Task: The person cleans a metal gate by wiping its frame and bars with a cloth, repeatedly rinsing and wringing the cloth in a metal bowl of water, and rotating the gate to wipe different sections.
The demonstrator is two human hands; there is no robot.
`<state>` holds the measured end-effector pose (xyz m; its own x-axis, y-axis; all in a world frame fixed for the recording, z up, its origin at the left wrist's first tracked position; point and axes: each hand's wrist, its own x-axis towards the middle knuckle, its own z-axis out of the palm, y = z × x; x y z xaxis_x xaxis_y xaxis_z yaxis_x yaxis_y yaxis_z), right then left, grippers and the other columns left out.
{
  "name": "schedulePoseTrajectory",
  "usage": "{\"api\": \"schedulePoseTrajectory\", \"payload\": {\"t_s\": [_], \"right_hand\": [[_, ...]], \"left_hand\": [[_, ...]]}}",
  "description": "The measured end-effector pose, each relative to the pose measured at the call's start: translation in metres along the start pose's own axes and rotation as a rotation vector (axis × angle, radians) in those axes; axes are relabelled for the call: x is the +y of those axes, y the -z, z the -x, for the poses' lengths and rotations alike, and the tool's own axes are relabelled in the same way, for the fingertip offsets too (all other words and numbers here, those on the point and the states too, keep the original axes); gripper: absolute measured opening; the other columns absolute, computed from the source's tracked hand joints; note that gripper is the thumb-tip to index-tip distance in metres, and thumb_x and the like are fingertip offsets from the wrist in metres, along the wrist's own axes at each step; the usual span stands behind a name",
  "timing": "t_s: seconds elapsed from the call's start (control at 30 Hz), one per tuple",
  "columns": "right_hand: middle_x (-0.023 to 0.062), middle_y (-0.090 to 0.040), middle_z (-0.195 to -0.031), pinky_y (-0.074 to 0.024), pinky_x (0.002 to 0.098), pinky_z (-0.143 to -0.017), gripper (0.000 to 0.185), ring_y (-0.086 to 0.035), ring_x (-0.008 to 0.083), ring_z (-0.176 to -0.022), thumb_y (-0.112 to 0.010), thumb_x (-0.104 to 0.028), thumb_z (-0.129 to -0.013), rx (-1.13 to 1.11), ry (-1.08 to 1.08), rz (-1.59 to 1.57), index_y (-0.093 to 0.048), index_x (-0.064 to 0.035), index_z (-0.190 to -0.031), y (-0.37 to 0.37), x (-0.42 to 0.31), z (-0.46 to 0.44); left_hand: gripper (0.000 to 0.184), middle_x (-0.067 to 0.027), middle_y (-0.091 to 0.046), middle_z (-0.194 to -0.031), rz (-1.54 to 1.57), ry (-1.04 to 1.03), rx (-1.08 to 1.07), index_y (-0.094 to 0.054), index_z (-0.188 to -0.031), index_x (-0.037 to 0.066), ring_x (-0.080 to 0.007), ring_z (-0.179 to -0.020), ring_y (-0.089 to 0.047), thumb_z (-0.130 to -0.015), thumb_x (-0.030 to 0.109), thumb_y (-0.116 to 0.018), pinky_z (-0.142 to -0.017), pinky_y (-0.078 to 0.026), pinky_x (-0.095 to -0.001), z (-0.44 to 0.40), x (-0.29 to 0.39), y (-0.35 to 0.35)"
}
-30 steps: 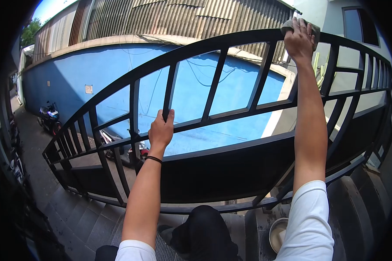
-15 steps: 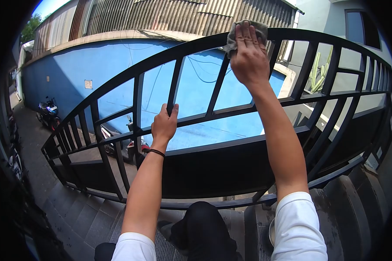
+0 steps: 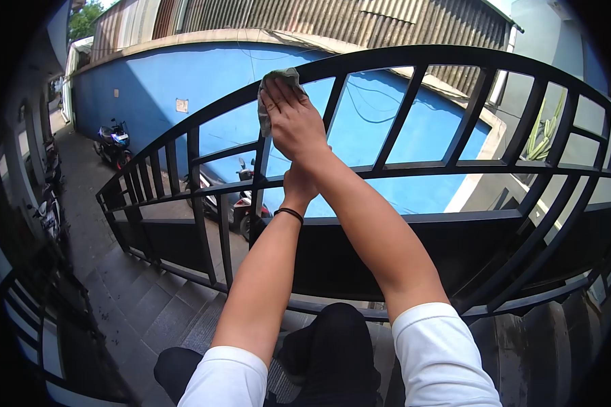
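My right hand (image 3: 294,129) presses a grey cloth (image 3: 265,112) onto the curved top rail of a black metal railing (image 3: 448,55), its fingers laid over the cloth. Below and partly behind my right wrist, my left hand (image 3: 299,184) is closed around one of the slanted upright bars (image 3: 334,102). Most of its fingers are hidden by my right arm. The two forearms cross close to each other, and a dark band (image 3: 289,214) circles the left wrist.
Dark steps (image 3: 142,319) run down to the left beneath my knees (image 3: 336,346). Beyond the railing are a blue wall (image 3: 149,88), a parked motorbike (image 3: 113,142) and a scooter (image 3: 241,203) close behind the bars. A cactus (image 3: 543,129) stands at the right.
My right hand has slid the cloth left and down along the top rail, and now crosses in front of my left hand. The view has shifted; my left hand stays on its bar.
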<state>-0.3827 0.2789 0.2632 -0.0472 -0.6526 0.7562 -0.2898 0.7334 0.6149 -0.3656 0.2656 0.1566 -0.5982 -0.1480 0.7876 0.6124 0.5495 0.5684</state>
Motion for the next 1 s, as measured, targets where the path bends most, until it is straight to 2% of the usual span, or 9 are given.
{"api": "schedulePoseTrajectory", "payload": {"t_s": [0.07,0.13,0.23,0.3,0.4,0.57,0.7,0.87,1.0], "right_hand": [[0.0078,-0.047,-0.152,-0.0215,0.0392,-0.122,0.052,-0.038,0.0206,-0.144,-0.044,-0.015,-0.091,0.047,-0.035,0.036,-0.055,-0.0072,-0.141,0.013,0.015,-0.002],[0.0081,-0.047,-0.151,-0.0213,0.0404,-0.122,0.053,-0.040,0.0207,-0.143,-0.044,-0.015,-0.091,0.084,-0.151,0.182,-0.052,-0.0075,-0.143,0.048,0.061,-0.001],[0.0108,-0.043,-0.154,-0.0259,0.0444,-0.120,0.053,-0.037,0.0245,-0.145,-0.042,-0.021,-0.096,0.153,-0.316,0.513,-0.046,-0.0078,-0.148,0.115,0.173,0.010],[0.0120,-0.039,-0.156,-0.0253,0.0472,-0.120,0.058,-0.035,0.0274,-0.145,-0.046,-0.030,-0.098,0.204,-0.269,0.575,-0.039,-0.0105,-0.152,0.153,0.257,0.027],[0.0117,-0.032,-0.160,-0.0218,0.0479,-0.121,0.060,-0.030,0.0285,-0.148,-0.035,-0.037,-0.101,0.082,-0.342,0.697,-0.034,-0.0088,-0.154,0.213,0.365,0.039],[0.0209,-0.027,-0.160,-0.0215,0.0474,-0.121,0.067,-0.025,0.0334,-0.149,-0.040,-0.037,-0.097,0.049,-0.762,0.692,-0.031,-0.0016,-0.153,0.299,0.445,0.041],[0.0242,-0.035,-0.155,-0.0234,0.0465,-0.120,0.067,-0.028,0.0344,-0.147,-0.043,-0.038,-0.097,0.055,-0.904,0.682,-0.036,0.0053,-0.147,0.315,0.443,0.037],[0.0283,-0.033,-0.155,-0.0188,0.0455,-0.122,0.064,-0.028,0.0395,-0.147,-0.041,-0.022,-0.092,0.122,-0.543,0.512,-0.034,0.0079,-0.149,0.258,0.368,0.056],[0.0261,-0.033,-0.156,-0.0194,0.0433,-0.122,0.066,-0.030,0.0363,-0.147,-0.039,-0.026,-0.093,0.107,-0.495,0.508,-0.033,0.0069,-0.149,0.273,0.389,0.055]], "left_hand": [[0.040,-0.0205,-0.072,-0.094,-0.199,0.104,-0.196,-0.063,-0.117,0.008,-0.0441,-0.092,-0.068,-0.093,0.039,-0.057,-0.078,-0.053,-0.0518,-0.007,-0.005,0.001],[0.042,-0.0173,-0.071,-0.083,0.047,0.293,-0.156,-0.059,-0.105,0.009,-0.0426,-0.085,-0.068,-0.100,0.049,-0.048,-0.075,-0.050,-0.0521,-0.009,0.027,0.016],[0.046,-0.0147,-0.070,-0.077,0.076,0.299,-0.160,-0.057,-0.101,0.010,-0.0410,-0.081,-0.069,-0.101,0.054,-0.045,-0.073,-0.050,-0.0494,-0.008,0.029,0.017],[0.049,-0.0125,-0.069,-0.072,0.055,0.265,-0.130,-0.058,-0.101,0.011,-0.0401,-0.078,-0.068,-0.100,0.057,-0.043,-0.071,-0.050,-0.0483,-0.007,0.023,0.014],[0.051,-0.0123,-0.069,-0.074,0.103,0.250,-0.102,-0.059,-0.102,0.011,-0.0400,-0.079,-0.068,-0.100,0.059,-0.043,-0.071,-0.050,-0.0485,-0.007,0.013,0.004],[0.053,-0.0086,-0.063,-0.063,0.130,0.227,-0.056,-0.059,-0.098,0.009,-0.0323,-0.067,-0.066,-0.101,0.059,-0.042,-0.062,-0.047,-0.0443,-0.006,0.014,0.000],[0.049,-0.0092,-0.062,-0.063,0.091,0.223,-0.020,-0.059,-0.099,0.009,-0.0332,-0.067,-0.066,-0.102,0.055,-0.042,-0.062,-0.047,-0.0445,-0.006,0.017,-0.001],[0.047,-0.0081,-0.064,-0.066,0.118,0.245,-0.034,-0.059,-0.097,0.007,-0.0298,-0.067,-0.067,-0.102,0.052,-0.044,-0.064,-0.048,-0.0433,-0.006,0.019,0.002],[0.050,-0.0069,-0.063,-0.068,0.137,0.218,-0.030,-0.059,-0.098,0.006,-0.0260,-0.066,-0.066,-0.102,0.054,-0.045,-0.064,-0.048,-0.0408,-0.007,0.011,-0.002]]}}
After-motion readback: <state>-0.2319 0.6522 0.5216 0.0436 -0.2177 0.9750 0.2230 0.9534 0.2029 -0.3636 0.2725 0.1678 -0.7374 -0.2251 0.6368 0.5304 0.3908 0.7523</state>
